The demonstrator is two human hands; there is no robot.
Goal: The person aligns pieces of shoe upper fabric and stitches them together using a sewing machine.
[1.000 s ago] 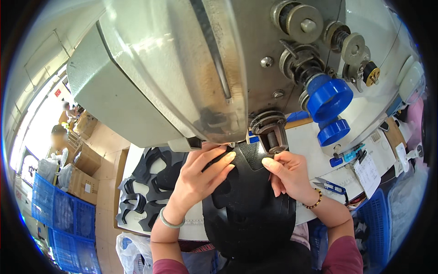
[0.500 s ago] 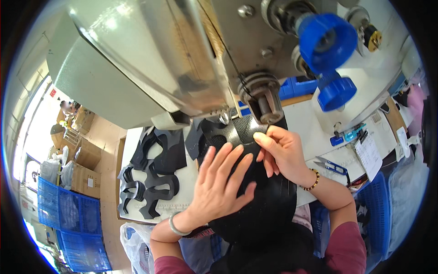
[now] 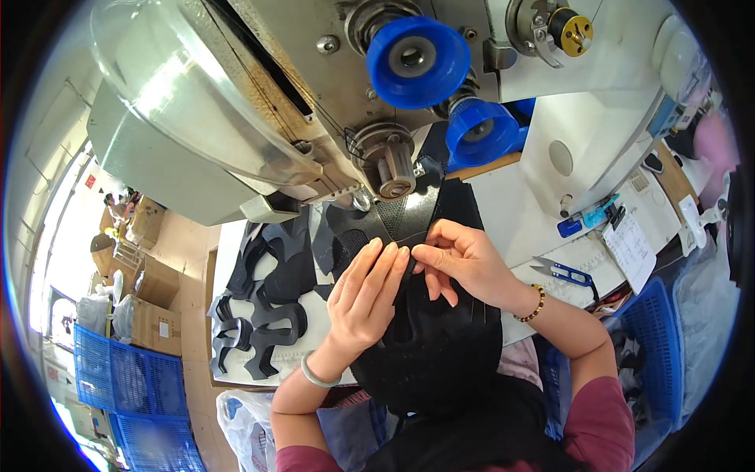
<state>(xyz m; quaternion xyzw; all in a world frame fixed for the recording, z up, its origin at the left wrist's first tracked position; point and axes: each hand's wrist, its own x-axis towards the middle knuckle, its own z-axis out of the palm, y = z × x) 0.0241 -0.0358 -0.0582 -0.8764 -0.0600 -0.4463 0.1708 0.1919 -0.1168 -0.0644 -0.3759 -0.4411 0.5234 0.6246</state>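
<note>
A black shoe-upper piece (image 3: 393, 220) with a perforated mesh area lies under the head of a sewing machine (image 3: 385, 169). At its near edge my right hand (image 3: 476, 263) pinches the material between thumb and forefinger, the other fingers curled below. Beside it, my left hand (image 3: 363, 295) has its fingers drawn together with the tips on the same edge; its thumb is hidden. The two hands nearly touch. More black material (image 3: 432, 342) hangs below them toward my body.
Stacked black cut pieces (image 3: 275, 322) lie on the table's left side. Blue-handled thread snips (image 3: 568, 273) and a written paper sheet (image 3: 629, 248) are at right. Two blue cup-shaped knobs (image 3: 417, 63) jut from the machine overhead. Blue crates (image 3: 130, 370) stand on the floor at left.
My left hand's spread fingers have come together onto the piece's near edge, close to my right hand. The right hand keeps its pinch. The whole view has shifted.
</note>
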